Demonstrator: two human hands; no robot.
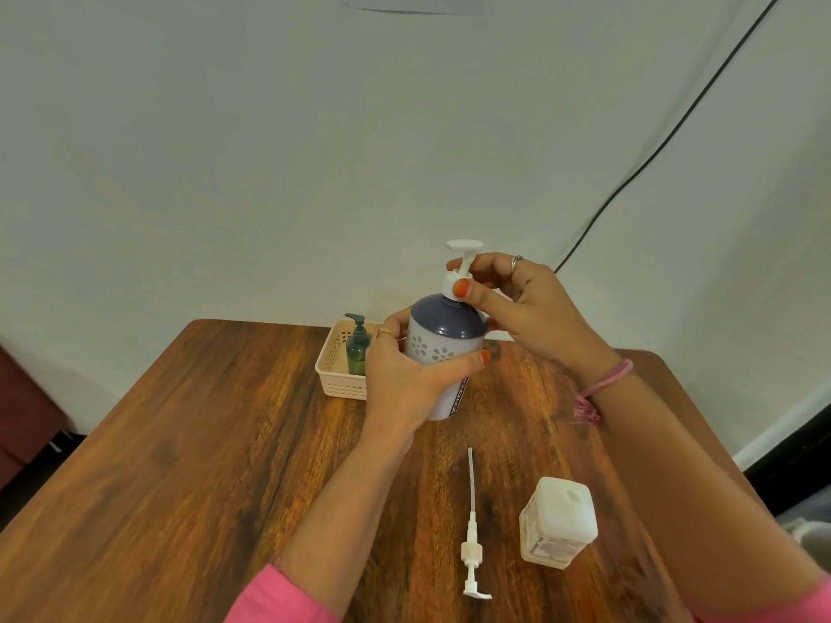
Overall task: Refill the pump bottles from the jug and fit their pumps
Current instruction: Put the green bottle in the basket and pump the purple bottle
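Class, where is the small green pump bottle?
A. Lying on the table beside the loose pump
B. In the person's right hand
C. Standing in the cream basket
C: the green bottle stands upright inside the cream basket at the table's far side.

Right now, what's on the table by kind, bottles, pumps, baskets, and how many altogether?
Bottles: 3, the flowered bottle held by the left hand, the green bottle, the square white bottle.
Loose pumps: 1, the white pump lying flat.
Baskets: 1, the cream basket.
Total: 5.
The right hand grips the flowered bottle's fitted pump.
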